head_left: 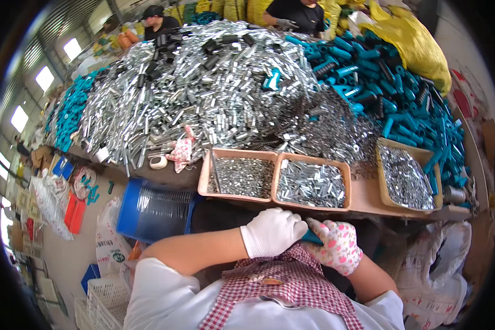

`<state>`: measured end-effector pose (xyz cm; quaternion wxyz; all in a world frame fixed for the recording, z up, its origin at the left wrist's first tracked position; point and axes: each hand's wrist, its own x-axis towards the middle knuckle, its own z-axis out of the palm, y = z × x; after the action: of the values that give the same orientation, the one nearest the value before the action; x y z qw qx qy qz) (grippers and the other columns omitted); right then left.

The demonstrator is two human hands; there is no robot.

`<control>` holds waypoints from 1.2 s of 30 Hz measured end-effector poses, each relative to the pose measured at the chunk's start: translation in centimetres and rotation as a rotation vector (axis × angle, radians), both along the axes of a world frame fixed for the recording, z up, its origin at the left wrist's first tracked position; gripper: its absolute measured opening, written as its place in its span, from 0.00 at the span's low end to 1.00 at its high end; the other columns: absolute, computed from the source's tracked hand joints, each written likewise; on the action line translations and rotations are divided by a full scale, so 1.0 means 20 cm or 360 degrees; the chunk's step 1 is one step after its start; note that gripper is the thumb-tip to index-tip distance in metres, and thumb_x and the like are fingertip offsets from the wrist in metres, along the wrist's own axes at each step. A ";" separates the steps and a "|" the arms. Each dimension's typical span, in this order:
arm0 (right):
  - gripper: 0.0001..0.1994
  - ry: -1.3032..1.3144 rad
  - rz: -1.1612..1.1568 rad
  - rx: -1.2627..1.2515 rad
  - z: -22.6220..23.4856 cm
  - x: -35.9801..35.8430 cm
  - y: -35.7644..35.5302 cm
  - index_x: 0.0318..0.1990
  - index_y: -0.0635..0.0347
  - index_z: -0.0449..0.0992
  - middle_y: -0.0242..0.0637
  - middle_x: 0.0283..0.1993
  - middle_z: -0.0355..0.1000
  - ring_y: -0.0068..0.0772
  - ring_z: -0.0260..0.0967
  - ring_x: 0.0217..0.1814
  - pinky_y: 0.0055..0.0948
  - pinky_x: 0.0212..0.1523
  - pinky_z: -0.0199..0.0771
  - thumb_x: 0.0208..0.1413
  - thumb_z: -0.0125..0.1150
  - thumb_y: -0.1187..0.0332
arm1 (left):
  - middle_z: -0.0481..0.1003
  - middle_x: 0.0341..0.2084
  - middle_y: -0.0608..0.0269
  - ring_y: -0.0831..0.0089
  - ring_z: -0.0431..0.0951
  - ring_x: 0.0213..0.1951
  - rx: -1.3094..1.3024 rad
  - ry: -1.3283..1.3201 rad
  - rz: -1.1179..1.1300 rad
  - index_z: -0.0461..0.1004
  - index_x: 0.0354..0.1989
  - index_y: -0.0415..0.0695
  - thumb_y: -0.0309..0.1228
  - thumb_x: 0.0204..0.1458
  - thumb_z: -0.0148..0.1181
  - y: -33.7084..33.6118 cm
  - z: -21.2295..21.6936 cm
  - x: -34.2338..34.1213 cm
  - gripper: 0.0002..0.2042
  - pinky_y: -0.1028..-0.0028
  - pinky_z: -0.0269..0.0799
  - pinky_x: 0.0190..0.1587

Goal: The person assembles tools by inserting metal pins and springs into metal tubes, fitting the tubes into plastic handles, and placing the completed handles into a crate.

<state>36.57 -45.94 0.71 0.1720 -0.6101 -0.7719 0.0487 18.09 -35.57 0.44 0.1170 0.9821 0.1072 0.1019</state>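
Note:
My left hand [275, 232] wears a white glove and my right hand [335, 246] a glove with pink flowers. They meet in front of my checked apron. A teal plastic handle [312, 237] shows between them, with the right fingers wrapped round it. The left fingers are closed against its other end; whatever small part they pinch is hidden. Just beyond my hands stand two pinkish trays, one with small metal nuts or rings [239, 176], the other with short metal sleeves [312, 184]. Farther right, a yellowish tray [436, 198] contains more small metal pieces.
A large heap of shiny metal sockets [203, 93] covers the table, with teal handles [390, 93] piled at the right. A blue bin [129, 212] of thin metal rods stands at left. A floral glove [181, 151] lies by the heap. Two people [300, 16] stand across the table.

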 end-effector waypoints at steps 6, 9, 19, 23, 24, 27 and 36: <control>0.31 0.0102 0.0246 0.0173 0.00 -0.10 -0.05 0.51 0.55 0.75 0.36 0.24 0.71 0.37 0.72 0.21 0.35 0.21 0.71 0.37 0.73 0.54 | 0.78 0.32 0.48 0.58 0.80 0.34 -0.1456 0.0248 0.0196 0.67 0.44 0.35 0.37 0.41 0.68 0.09 0.12 -0.12 0.25 0.68 0.75 0.36; 0.35 0.0088 0.0246 0.0236 0.01 -0.06 -0.02 0.56 0.59 0.71 0.35 0.29 0.73 0.34 0.74 0.25 0.33 0.24 0.73 0.38 0.72 0.54 | 0.78 0.33 0.48 0.60 0.80 0.34 -0.1542 0.0239 0.0429 0.69 0.45 0.34 0.40 0.33 0.73 0.09 0.11 -0.19 0.31 0.69 0.76 0.39; 0.32 0.0372 0.0342 -0.0643 0.07 -0.07 0.05 0.63 0.62 0.59 0.52 0.39 0.74 0.53 0.74 0.39 0.43 0.40 0.75 0.51 0.62 0.62 | 0.77 0.37 0.49 0.56 0.78 0.42 -0.1084 0.0120 0.0263 0.70 0.48 0.37 0.41 0.34 0.72 0.22 0.14 -0.20 0.32 0.66 0.74 0.44; 0.31 0.0498 0.0080 -0.0526 0.06 -0.04 0.04 0.61 0.61 0.63 0.54 0.38 0.74 0.57 0.74 0.41 0.44 0.40 0.75 0.48 0.63 0.66 | 0.76 0.39 0.44 0.51 0.76 0.44 -0.0429 -0.0136 0.0702 0.78 0.34 0.37 0.50 0.41 0.65 0.54 0.08 -0.24 0.25 0.60 0.72 0.49; 0.30 0.0475 0.0072 -0.0557 0.07 -0.03 0.04 0.61 0.61 0.63 0.54 0.39 0.74 0.56 0.74 0.41 0.43 0.41 0.75 0.48 0.62 0.66 | 0.76 0.38 0.43 0.50 0.77 0.43 -0.0347 0.0291 0.0827 0.79 0.34 0.39 0.50 0.42 0.63 0.57 0.05 -0.23 0.23 0.59 0.72 0.48; 0.30 0.0439 0.0010 -0.0666 0.08 0.00 0.03 0.61 0.61 0.62 0.55 0.40 0.74 0.56 0.73 0.44 0.43 0.44 0.74 0.51 0.62 0.61 | 0.77 0.33 0.42 0.48 0.78 0.38 -0.0287 0.0750 0.0897 0.80 0.33 0.41 0.44 0.45 0.59 0.57 -0.06 -0.16 0.18 0.58 0.73 0.46; 0.30 0.0357 -0.0131 -0.0431 0.09 -0.02 0.10 0.59 0.55 0.66 0.50 0.43 0.75 0.54 0.73 0.45 0.43 0.47 0.73 0.47 0.65 0.60 | 0.78 0.28 0.45 0.51 0.80 0.34 -0.0250 0.0162 0.1186 0.78 0.33 0.40 0.27 0.50 0.49 0.63 -0.18 -0.21 0.10 0.56 0.75 0.39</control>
<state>36.23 -43.97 2.42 0.1753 -0.6495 -0.7086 0.2129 13.91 -23.02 -3.09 0.1415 0.8676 0.4699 0.0801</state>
